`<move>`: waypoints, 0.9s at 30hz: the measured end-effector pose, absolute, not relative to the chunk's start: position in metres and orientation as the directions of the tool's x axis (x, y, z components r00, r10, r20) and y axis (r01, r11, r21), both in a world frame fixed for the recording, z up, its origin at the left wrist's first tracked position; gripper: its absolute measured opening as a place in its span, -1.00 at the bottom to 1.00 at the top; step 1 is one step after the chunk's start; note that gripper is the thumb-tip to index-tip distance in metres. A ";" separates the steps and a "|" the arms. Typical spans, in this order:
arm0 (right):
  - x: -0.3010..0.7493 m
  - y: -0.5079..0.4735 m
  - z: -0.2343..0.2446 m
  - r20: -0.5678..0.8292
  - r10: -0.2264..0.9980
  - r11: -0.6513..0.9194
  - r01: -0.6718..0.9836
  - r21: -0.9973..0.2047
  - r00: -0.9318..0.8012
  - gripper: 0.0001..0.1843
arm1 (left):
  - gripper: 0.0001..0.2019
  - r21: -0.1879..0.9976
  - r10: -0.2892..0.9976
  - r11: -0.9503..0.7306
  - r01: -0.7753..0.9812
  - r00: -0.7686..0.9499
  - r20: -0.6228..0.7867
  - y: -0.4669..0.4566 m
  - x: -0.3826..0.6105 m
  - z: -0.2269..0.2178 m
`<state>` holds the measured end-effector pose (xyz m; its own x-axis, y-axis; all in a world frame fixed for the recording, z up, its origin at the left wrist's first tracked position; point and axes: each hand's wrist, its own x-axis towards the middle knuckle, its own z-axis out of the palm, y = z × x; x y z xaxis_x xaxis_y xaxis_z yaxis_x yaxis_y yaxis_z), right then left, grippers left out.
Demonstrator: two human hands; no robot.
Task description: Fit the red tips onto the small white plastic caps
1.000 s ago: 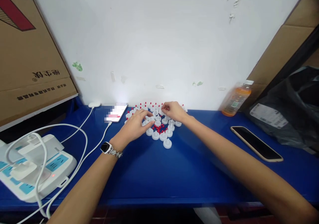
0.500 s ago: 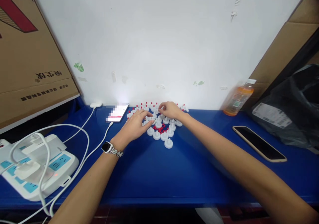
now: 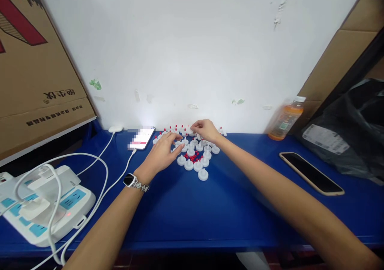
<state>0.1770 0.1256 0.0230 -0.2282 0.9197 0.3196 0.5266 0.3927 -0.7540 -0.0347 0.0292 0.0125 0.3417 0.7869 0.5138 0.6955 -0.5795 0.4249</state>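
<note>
Many white plastic nozzle caps (image 3: 203,175) lie in a cluster on the blue table, several at the back bearing red tips. Small loose red tips (image 3: 193,157) are scattered among the front caps. My right hand (image 3: 207,129) is at the back of the cluster, its thumb and fingers pinched on a white nozzle cap (image 3: 191,131) in the back row. Whether a red tip sits between the fingertips is hidden. My left hand (image 3: 163,152), with a watch on the wrist, hovers at the cluster's left side, fingers apart and holding nothing visible.
A lit phone (image 3: 144,138) on a cable lies at the left. Nearer stands a power strip (image 3: 73,206) with looping white cables. On the right are a dark phone (image 3: 312,174), an orange drink bottle (image 3: 286,120) and a black plastic bag (image 3: 357,122). A white wall (image 3: 192,54) rises behind.
My right hand has moved slightly up and back, toward the row of red-tipped caps by the wall. My left hand stays nearly in place. The view has shifted a little.
</note>
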 end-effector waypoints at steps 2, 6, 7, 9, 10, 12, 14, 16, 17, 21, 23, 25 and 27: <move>0.181 0.111 0.022 0.279 0.940 0.327 0.288 -0.900 -0.197 -0.70 | -0.63 0.463 0.785 -0.577 0.673 0.302 0.541 0.027 -0.029 0.012; 0.183 0.074 0.017 0.183 0.954 0.182 -0.027 -0.983 -0.236 -0.61 | -0.52 0.627 0.813 -0.560 0.541 0.212 0.543 0.023 -0.010 0.009; 0.182 0.065 0.015 0.163 0.953 0.150 -0.071 -0.986 -0.255 -0.61 | -0.54 0.680 0.820 -0.558 0.475 0.193 0.538 0.023 -0.005 0.007; 0.179 0.050 0.013 0.150 0.946 0.118 -0.127 -0.985 -0.285 -0.61 | -0.62 0.770 0.828 -0.559 0.306 0.168 0.535 0.023 0.006 0.003; 0.177 0.044 0.012 0.160 0.943 0.123 -0.142 -0.982 -0.291 -0.61 | -0.65 0.804 0.834 -0.551 0.224 0.157 0.529 0.023 0.010 0.001; 0.173 0.035 0.012 0.195 0.933 0.157 -0.146 -0.977 -0.304 -0.62 | -0.65 0.846 0.853 -0.519 0.123 0.135 0.504 0.024 0.016 -0.003; 0.171 0.031 0.013 0.234 0.917 0.205 -0.124 -0.971 -0.322 -0.67 | -0.64 0.853 0.864 -0.503 0.142 0.102 0.493 0.023 0.017 -0.005; 0.170 0.029 0.015 0.260 0.897 0.249 -0.077 -0.965 -0.358 -0.74 | -0.66 0.807 0.843 -0.534 0.250 0.094 0.529 0.020 0.016 -0.003; 0.171 0.028 0.016 0.263 0.887 0.268 -0.040 -0.963 -0.380 -0.79 | -0.68 0.766 0.822 -0.562 0.313 0.103 0.560 0.019 0.015 -0.002; 0.175 0.026 0.021 0.245 0.886 0.318 0.131 -0.939 -0.394 -0.88 | -0.73 0.649 0.776 -0.609 0.456 0.171 0.608 0.018 0.006 0.005; 0.177 0.026 0.021 0.272 0.911 0.329 0.149 -0.932 -0.311 -0.88 | -0.72 0.632 0.779 -0.608 0.480 0.207 0.592 0.020 0.001 0.006; 0.177 0.024 0.019 0.325 0.920 0.362 0.159 -0.919 -0.217 -0.81 | -0.72 0.564 0.750 -0.646 0.515 0.287 0.596 0.023 -0.004 0.006; 0.175 0.023 0.016 0.387 0.909 0.415 0.236 -0.879 -0.155 -0.68 | -0.73 0.437 0.687 -0.712 0.550 0.414 0.597 0.023 -0.007 0.007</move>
